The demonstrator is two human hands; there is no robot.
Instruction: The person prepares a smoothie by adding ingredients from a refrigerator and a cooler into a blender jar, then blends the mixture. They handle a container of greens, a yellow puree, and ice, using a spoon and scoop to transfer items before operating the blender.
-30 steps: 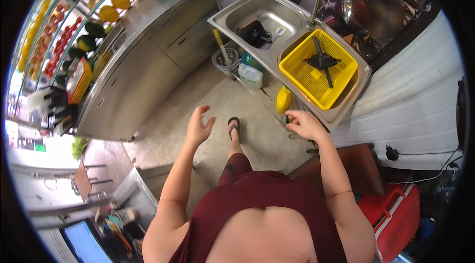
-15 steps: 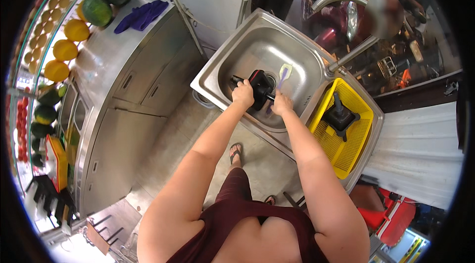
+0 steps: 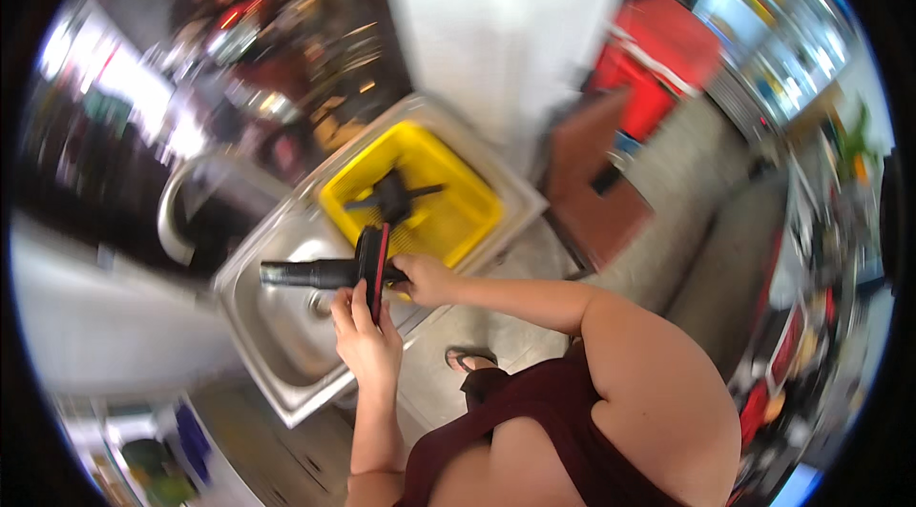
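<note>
vacuum nozzle point(image 3: 355, 270) looks like rigid black plastic with a red strip, likely light, maybe wet and slick; best held at the tube neck and head | left hand point(image 3: 367, 340) grip wraps head from 6 o'clock; right hand point(image 3: 423, 278) grip pinches it from 3 o'clock | held above steel sink point(image 3: 277, 335), yellow basket point(image 3: 458, 211) at 1 o'clock

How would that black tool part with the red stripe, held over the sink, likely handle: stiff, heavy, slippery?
The black tool part probably is stiff: its tube end juts out sideways without sagging. It seems fairly light, since the left hand and right hand carry it above the sink without strain. If wet, it may be slippery; blur hides that.
</note>
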